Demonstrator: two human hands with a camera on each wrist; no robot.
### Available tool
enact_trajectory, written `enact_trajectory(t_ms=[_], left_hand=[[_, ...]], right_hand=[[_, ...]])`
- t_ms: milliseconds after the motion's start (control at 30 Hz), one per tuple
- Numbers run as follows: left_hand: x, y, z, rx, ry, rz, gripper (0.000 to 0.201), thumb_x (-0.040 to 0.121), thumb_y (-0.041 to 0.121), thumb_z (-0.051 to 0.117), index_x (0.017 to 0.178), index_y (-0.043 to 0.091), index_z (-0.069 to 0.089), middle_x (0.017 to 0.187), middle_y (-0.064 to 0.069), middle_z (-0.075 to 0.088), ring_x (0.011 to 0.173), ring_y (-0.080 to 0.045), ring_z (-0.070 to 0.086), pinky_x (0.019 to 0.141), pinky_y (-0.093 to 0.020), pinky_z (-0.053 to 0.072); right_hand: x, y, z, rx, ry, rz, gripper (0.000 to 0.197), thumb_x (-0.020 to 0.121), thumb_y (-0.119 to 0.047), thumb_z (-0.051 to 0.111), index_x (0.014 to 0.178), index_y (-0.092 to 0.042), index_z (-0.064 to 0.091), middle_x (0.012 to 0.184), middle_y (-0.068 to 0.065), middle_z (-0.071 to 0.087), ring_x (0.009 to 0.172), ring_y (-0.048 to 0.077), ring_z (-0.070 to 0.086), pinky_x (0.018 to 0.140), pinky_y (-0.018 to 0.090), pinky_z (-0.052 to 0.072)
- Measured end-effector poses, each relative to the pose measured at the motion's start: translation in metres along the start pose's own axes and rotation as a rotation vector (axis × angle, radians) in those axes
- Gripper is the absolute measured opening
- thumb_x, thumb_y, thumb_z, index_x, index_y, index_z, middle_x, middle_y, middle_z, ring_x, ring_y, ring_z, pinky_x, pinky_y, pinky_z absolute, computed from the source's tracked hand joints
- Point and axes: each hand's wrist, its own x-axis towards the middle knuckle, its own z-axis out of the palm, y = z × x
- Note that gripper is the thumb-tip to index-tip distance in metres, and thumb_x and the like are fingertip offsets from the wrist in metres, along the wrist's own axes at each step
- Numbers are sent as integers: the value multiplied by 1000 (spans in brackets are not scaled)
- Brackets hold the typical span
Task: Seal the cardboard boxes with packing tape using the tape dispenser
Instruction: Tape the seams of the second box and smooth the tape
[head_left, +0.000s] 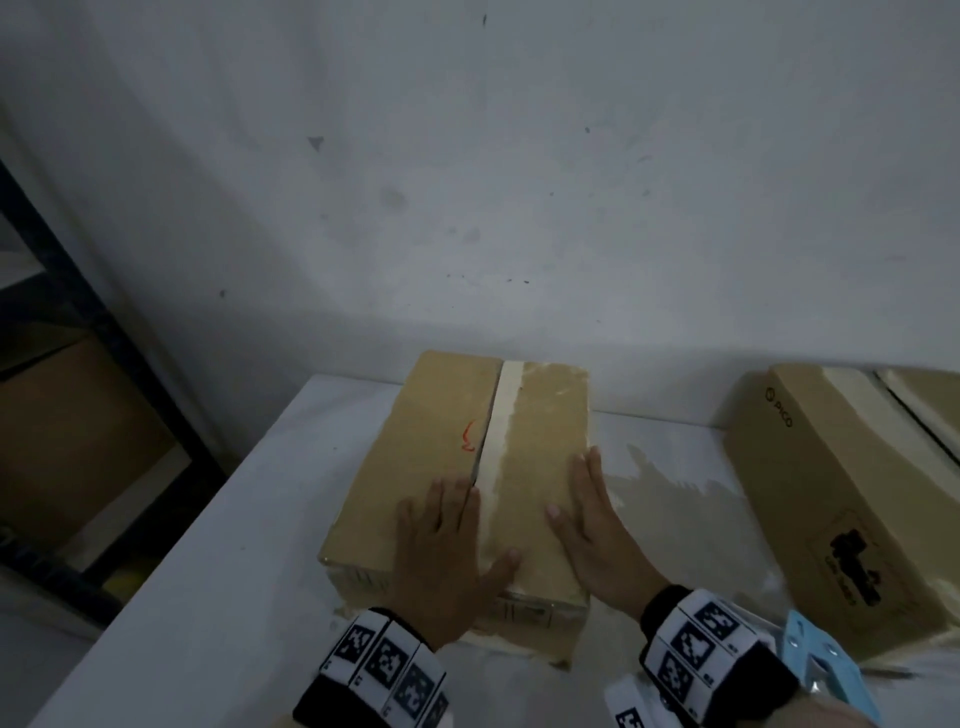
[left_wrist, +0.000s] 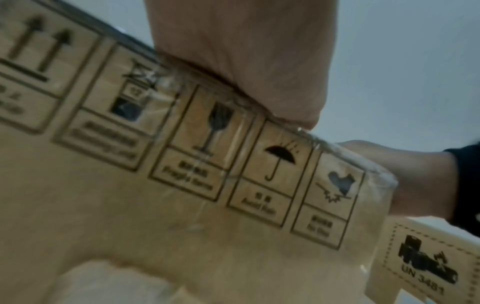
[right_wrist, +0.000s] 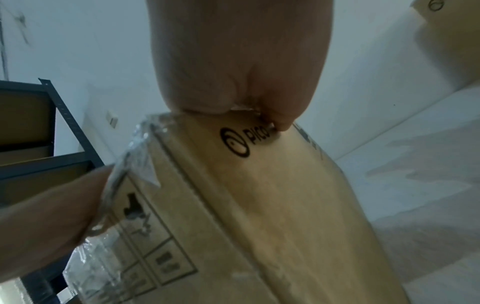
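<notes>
A brown cardboard box (head_left: 426, 441) lies on the white table (head_left: 208, 545), with a pale strip of tape (head_left: 498, 431) running along its top seam. My left hand (head_left: 447, 540) lies flat on the near left flap, thumb across the tape. My right hand (head_left: 592, 519) lies flat on the near right flap, fingers straight. The left wrist view shows the box's front face (left_wrist: 182, 185) with handling symbols under clear tape, the palm (left_wrist: 246, 61) on its top edge. In the right wrist view the palm (right_wrist: 233, 72) presses the top edge above the logo side (right_wrist: 272, 205). A light blue tape dispenser (head_left: 815, 660) lies beside my right wrist.
A second taped cardboard box (head_left: 841, 493) stands on the table at the right, another box edge (head_left: 924, 395) behind it. A dark metal shelf rack (head_left: 78, 389) holding cartons stands at the left. A white wall (head_left: 519, 182) rises directly behind the table.
</notes>
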Motion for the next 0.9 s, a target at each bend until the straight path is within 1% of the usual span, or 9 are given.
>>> enact_trajectory(t_ms=[67, 167, 233, 300, 433, 500, 600, 833, 900], left_hand=[[8, 1, -4, -7, -1, -44, 125, 42, 78, -19, 147, 13, 3, 158, -4, -3, 146, -20, -6, 117, -44, -4], [19, -8, -6, -47, 50, -117, 133, 36, 83, -28, 147, 15, -2, 158, -4, -2, 146, -21, -2, 117, -44, -2], [23, -26, -6, -47, 84, -136, 117, 47, 76, -19, 147, 18, -6, 158, -1, -3, 146, -20, -1, 117, -43, -1], [27, -50, -12, -21, 100, -152, 111, 50, 72, -17, 147, 21, 0, 158, 2, 1, 146, -18, 3, 118, -43, 3], [44, -99, -21, 33, 97, -209, 136, 34, 84, -35, 148, 22, 6, 158, 4, 7, 145, -16, 8, 117, -42, 8], [53, -119, -24, 20, 86, -233, 138, 33, 86, -31, 148, 20, 5, 158, 3, 7, 145, -16, 6, 118, -42, 7], [63, -139, -31, 22, 86, -256, 142, 30, 87, -32, 148, 20, 8, 157, 4, 9, 145, -15, 6, 117, -41, 6], [82, -169, -41, 44, 88, -266, 82, 83, 70, 18, 148, 21, 5, 158, 6, 4, 145, -14, 4, 117, -39, 4], [85, -173, -44, 44, 95, -264, 77, 87, 65, 23, 148, 21, 6, 158, 6, 3, 145, -14, 3, 118, -39, 4]], right_hand=[[10, -5, 7, 42, -10, -9, 72, 94, -38, 33, 141, -20, -20, 136, -15, -34, 129, -1, -13, 107, 17, 6], [27, -12, 21, 66, -15, -25, 71, 96, -35, 33, 142, -19, -19, 137, -16, -31, 131, -1, -14, 106, 15, 2], [40, -18, 29, 70, -41, -42, 69, 96, -38, 30, 143, -19, -17, 139, -18, -25, 133, -1, -13, 108, 16, 1], [54, -27, 37, 74, -91, -53, 67, 96, -39, 29, 144, -20, -14, 140, -20, -18, 132, -2, -7, 107, 15, 3], [85, -41, 57, -48, -123, -96, 61, 97, -42, 28, 146, -21, -1, 152, -14, -7, 140, 9, 0, 108, 19, -1], [101, -48, 64, -131, -145, -103, 57, 98, -41, 26, 147, -20, 5, 156, -5, -5, 143, 15, -7, 110, 26, -8], [123, -58, 69, -143, -190, -89, 55, 99, -41, 24, 147, -19, 7, 157, -2, -5, 142, 18, -12, 113, 35, -10], [153, -71, 85, -380, -205, -124, 65, 96, -49, 27, 147, -18, 0, 156, 0, -10, 143, 21, -11, 114, 40, -6], [159, -74, 85, -427, -212, -116, 66, 95, -52, 25, 147, -20, -2, 156, -2, -11, 143, 21, -11, 114, 42, -7]])
